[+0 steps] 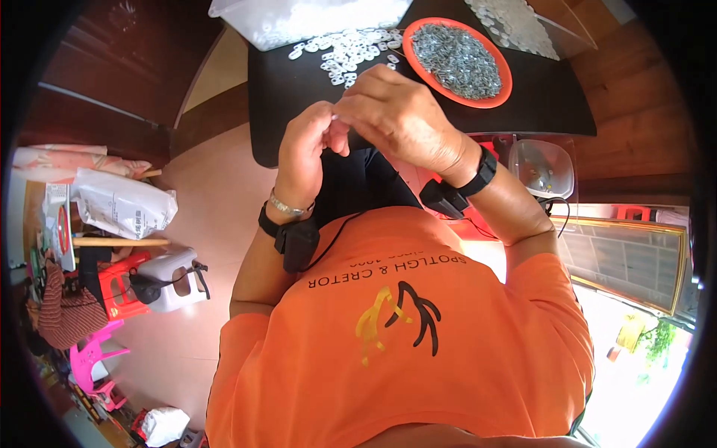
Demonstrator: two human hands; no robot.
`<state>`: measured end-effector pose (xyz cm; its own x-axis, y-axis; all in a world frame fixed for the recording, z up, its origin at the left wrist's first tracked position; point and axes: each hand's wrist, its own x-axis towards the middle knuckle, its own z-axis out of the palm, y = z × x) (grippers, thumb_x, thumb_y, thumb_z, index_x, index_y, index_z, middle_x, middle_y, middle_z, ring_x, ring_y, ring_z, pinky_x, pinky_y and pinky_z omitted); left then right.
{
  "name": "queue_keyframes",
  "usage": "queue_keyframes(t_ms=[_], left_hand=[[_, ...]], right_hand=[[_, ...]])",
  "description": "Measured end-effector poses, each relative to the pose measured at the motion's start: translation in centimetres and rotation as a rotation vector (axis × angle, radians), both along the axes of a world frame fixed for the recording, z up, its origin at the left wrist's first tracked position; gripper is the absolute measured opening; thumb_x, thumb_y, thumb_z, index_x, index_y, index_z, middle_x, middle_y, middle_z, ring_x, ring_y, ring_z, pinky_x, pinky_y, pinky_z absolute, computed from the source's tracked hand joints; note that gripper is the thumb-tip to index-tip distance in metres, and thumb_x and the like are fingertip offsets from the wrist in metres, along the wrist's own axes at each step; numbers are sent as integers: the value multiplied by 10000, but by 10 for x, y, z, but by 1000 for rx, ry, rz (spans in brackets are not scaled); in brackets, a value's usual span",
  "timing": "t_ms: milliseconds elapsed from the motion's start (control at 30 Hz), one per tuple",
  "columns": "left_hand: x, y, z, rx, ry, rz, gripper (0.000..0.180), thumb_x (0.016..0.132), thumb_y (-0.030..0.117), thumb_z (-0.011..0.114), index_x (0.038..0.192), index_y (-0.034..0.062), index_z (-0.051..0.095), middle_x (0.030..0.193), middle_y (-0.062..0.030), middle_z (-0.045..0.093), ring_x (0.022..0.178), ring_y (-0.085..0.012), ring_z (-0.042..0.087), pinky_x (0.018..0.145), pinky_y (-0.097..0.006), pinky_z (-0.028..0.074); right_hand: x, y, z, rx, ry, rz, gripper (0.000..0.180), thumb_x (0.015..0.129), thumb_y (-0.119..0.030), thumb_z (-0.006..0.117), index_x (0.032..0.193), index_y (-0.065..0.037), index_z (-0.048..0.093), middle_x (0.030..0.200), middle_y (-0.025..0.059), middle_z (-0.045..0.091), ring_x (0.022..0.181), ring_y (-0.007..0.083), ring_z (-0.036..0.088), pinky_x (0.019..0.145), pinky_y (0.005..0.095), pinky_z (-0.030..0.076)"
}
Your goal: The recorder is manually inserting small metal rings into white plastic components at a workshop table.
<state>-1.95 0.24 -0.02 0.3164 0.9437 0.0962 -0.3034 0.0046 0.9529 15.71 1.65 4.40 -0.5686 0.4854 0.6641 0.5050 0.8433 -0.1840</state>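
Observation:
Above my lap, at the near edge of the dark table [538, 118], my left hand [305, 145] and my right hand [403, 116] meet at the fingertips. Both hands are closed in a pinch. A tiny whitish bit shows where the fingers join, but most of it is hidden and I cannot make out what it is. Just beyond my hands lie several loose white plastic pieces [349, 52], oval with holes. To the right of them an orange plate [507, 77] holds a heap of small shiny metal parts [457, 61].
A translucent bin [237, 19] of white pieces stands at the far edge. Pale pieces [515, 26] lie at the far right. A clear plastic bowl [541, 168] sits by my right forearm. Stools [127, 287], a white sack [123, 205] and a person in stripes [67, 310] are at left.

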Motion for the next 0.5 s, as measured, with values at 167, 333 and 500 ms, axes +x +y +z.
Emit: queue_keyframes(t_ms=[167, 333, 500], left_hand=[[2, -7, -3, -46, -102, -25, 265, 943, 223, 420, 873, 3, 549, 740, -34, 510, 684, -117, 496, 651, -257, 422], [5, -9, -3, -96, -80, 37, 204, 929, 180, 446, 902, 3, 543, 756, -34, 506, 705, -108, 493, 681, -261, 431], [9, -10, 3, -43, 36, 27, 184, 918, 162, 467, 893, 0, 551, 738, -26, 516, 686, -103, 492, 674, -250, 426]], right_hand=[[3, -8, -12, 36, 49, 0, 208, 714, -73, 737, 914, -96, 683, 860, 31, 647, 824, 217, 619, 678, 311, 539], [3, -12, -24, -187, 244, -16, 246, 691, -98, 776, 920, -89, 687, 846, 42, 664, 807, 231, 628, 677, 314, 531], [7, -10, -29, -201, 297, -16, 243, 696, -100, 776, 919, -92, 679, 865, 48, 649, 809, 248, 621, 679, 337, 521]])
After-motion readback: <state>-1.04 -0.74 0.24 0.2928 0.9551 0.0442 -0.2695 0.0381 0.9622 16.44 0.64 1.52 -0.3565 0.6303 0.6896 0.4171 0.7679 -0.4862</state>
